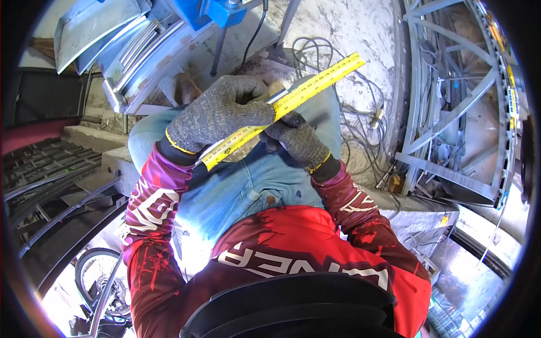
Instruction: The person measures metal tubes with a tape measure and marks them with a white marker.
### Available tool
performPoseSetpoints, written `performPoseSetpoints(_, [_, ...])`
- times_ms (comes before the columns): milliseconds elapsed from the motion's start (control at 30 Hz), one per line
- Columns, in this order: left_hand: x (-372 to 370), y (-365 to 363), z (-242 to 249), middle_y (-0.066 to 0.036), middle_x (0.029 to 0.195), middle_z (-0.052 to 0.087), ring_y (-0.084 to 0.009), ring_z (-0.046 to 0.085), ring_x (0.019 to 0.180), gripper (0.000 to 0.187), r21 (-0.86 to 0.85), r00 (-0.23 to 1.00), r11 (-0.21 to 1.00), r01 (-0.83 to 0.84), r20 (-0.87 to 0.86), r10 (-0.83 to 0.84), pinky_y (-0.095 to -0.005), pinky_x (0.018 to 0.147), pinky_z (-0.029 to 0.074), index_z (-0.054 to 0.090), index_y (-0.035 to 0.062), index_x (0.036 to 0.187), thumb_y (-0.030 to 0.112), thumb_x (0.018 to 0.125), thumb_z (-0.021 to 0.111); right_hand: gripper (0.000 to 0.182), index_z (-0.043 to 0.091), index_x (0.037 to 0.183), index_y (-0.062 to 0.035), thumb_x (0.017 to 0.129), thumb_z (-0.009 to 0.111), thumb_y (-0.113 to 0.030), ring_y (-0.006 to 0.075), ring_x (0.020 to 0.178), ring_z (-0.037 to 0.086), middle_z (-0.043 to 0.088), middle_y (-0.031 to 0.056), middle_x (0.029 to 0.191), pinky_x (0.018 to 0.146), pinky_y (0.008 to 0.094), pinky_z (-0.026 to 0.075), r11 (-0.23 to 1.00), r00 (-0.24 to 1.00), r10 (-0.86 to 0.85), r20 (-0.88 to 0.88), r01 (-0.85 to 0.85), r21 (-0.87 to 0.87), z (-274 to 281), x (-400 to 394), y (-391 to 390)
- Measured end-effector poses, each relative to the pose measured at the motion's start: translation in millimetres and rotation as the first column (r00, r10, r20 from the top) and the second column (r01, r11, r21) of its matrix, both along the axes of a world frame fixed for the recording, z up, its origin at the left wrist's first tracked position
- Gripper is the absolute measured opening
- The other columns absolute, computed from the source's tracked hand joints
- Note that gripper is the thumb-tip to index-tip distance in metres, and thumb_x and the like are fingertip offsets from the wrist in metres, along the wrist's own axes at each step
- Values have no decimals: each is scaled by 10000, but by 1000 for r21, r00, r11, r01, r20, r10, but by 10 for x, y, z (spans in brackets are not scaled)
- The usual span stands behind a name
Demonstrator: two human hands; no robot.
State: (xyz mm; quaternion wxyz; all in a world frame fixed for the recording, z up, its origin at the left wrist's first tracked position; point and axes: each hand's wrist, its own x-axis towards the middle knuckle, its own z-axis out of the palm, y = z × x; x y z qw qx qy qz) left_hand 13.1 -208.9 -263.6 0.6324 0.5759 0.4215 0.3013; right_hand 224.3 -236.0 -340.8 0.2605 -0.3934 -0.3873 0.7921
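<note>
A yellow tape measure blade [321, 80] runs diagonally across my lap, its printed markings facing up. My left hand [225, 110], in a grey knit glove, is closed around the blade, and its fingers hide part of it. My right hand [301, 141], gloved alike, pinches the blade from below near its middle; its fingertips are partly hidden. A thin, pale, metallic-looking strip [277, 96] shows along the blade's upper edge by my left fingers; what it belongs to I cannot make out. The tape's case does not show.
Blue jeans [225, 194] cover my legs under the hands. Black cables [360, 146] lie coiled on the floor ahead. A welded metal frame [451, 124] stands at the right. Metal sheets and bars [141, 53] lean at upper left, beside a blue machine part [225, 12]. A motorcycle wheel [104, 279] is at lower left.
</note>
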Motion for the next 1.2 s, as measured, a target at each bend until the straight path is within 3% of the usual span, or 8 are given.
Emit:
performPoseSetpoints(300, [-33, 30, 59, 10, 685, 566, -54, 513, 652, 272, 1, 998, 1000, 22, -58, -22, -263, 563, 417, 558, 43, 775, 195, 895, 749, 112, 623, 1030, -9, 961, 612, -97, 103, 641, 488, 551, 41, 772, 553, 267, 409, 994, 991, 109, 83, -108, -14, 107, 28, 64])
performPoseSetpoints(400, [-59, 24, 98, -12, 880, 627, -81, 572, 827, 256, -138, 995, 990, 34, -87, -46, -264, 736, 481, 664, 5, 956, 222, 861, 760, 113, 625, 1031, -5, 950, 616, -82, 110, 653, 507, 572, 52, 779, 560, 274, 424, 995, 999, 48, 8, -47, -89, 34, 56, 73])
performPoseSetpoints(467, [-63, 32, 84, -11, 879, 621, -81, 566, 827, 259, -153, 996, 987, 41, -73, -52, -267, 737, 479, 665, 4, 952, 227, 862, 761, 234, 677, 1112, -14, 919, 665, -145, 237, 729, 639, 654, 119, 921, 644, 370, 523, 646, 954, 116, 277, -284, 708, -94, 80, 108])
performPoseSetpoints(567, [-45, 44, 113, -10, 877, 614, -80, 560, 822, 255, -70, 994, 996, 58, -85, -64, -270, 735, 475, 668, 4, 951, 224, 860, 760, 278, 686, 1124, -28, 862, 686, -122, 337, 867, 670, 666, 160, 1022, 749, 444, 552, 884, 949, 148, 277, -252, 393, 75, 33, 37])
performPoseSetpoints(700, [-44, 51, 129, -6, 868, 608, -80, 554, 817, 255, -163, 995, 986, 42, -84, -56, -271, 729, 471, 666, 3, 941, 228, 862, 756, 288, 687, 1136, -27, 861, 685, -113, 334, 919, 679, 670, 167, 1042, 787, 440, 565, 828, 918, 156, 366, -323, 459, 136, 4, 62])
performPoseSetpoints(767, [-55, 79, 109, -5, 856, 612, -82, 553, 812, 266, -38, 989, 996, 82, -120, -86, -273, 726, 471, 663, 2, 931, 241, 862, 754, 312, 687, 1154, -29, 855, 689, -117, 349, 965, 676, 668, 172, 1084, 834, 449, 564, 977, 937, 144, 317, -186, 106, 241, -36, 86])
performPoseSetpoints(867, [-36, 73, 74, 9, 820, 592, -69, 529, 786, 257, 4, 997, 999, 44, -58, -43, -273, 682, 456, 661, -37, 937, 187, 864, 765, 276, 678, 1144, -14, 890, 677, -123, 345, 962, 674, 672, 184, 1061, 834, 452, 550, 842, 941, 123, 316, -267, 469, 103, -5, 72])
performPoseSetpoints(1200, [-71, 97, 116, 7, 825, 587, -78, 530, 780, 284, -14, 995, 998, 62, -74, -63, -270, 704, 465, 688, -30, 1012, 198, 861, 766, 216, 660, 1104, 15, 932, 643, -115, 351, 928, 670, 686, 194, 970, 818, 438, 533, 783, 921, -7, 389, -237, 575, 136, -112, 116])
